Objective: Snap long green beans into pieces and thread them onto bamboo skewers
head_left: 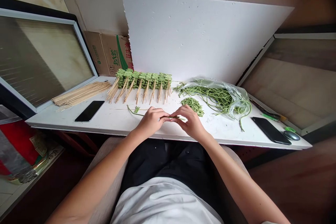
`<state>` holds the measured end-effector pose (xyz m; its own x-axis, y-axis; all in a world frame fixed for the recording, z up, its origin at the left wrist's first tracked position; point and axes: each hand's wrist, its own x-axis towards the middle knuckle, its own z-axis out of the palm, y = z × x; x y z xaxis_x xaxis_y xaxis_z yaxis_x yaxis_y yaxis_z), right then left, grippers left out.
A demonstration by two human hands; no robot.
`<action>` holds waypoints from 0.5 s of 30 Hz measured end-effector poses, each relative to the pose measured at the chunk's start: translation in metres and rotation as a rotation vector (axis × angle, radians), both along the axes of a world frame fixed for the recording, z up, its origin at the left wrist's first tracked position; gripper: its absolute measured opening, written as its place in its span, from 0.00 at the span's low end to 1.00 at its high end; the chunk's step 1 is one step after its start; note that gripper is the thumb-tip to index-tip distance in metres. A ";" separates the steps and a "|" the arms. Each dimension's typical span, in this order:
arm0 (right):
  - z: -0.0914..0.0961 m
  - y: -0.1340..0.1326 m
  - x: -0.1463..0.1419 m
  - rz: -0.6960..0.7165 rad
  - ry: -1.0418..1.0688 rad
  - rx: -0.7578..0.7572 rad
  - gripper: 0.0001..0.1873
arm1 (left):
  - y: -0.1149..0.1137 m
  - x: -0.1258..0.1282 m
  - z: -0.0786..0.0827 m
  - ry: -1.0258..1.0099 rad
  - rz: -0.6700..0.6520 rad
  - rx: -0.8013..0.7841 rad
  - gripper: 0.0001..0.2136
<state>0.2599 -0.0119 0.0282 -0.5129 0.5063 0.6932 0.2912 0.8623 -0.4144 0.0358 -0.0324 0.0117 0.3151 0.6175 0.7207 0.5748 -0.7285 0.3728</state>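
Observation:
My left hand (pixel 152 120) and my right hand (pixel 190 121) meet above the white table (pixel 112 120), pinching a thin green yardlong bean (pixel 175 117) between them. A length of the bean trails left from my left hand onto the tabletop (pixel 135 112). Just beyond my right hand lies a small heap of cut bean pieces (pixel 193 106). Farther back stands a long row of beans threaded on bamboo skewers (pixel 143 85). To the right, long beans (pixel 212 98) spill from a clear plastic bag (pixel 232 92).
A bundle of loose bamboo skewers (pixel 81 94) and a black phone (pixel 89 111) lie at the left. A second phone (pixel 270 130) and a tool with a green handle (pixel 267 113) are at the right. A white foam board (pixel 199 35) leans behind; a cardboard box (pixel 110 52) stands back left.

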 end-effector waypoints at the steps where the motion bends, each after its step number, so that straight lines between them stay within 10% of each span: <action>1: 0.000 0.000 -0.001 -0.006 0.006 0.022 0.06 | -0.001 0.000 0.001 0.000 0.005 0.012 0.02; 15: -0.006 -0.003 -0.005 -0.012 0.053 0.051 0.06 | -0.004 0.000 0.004 0.014 -0.022 0.069 0.05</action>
<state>0.2545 -0.0150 0.0224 -0.4691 0.4760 0.7439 0.2807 0.8790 -0.3854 0.0360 -0.0366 0.0160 0.3387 0.5589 0.7569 0.5628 -0.7650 0.3130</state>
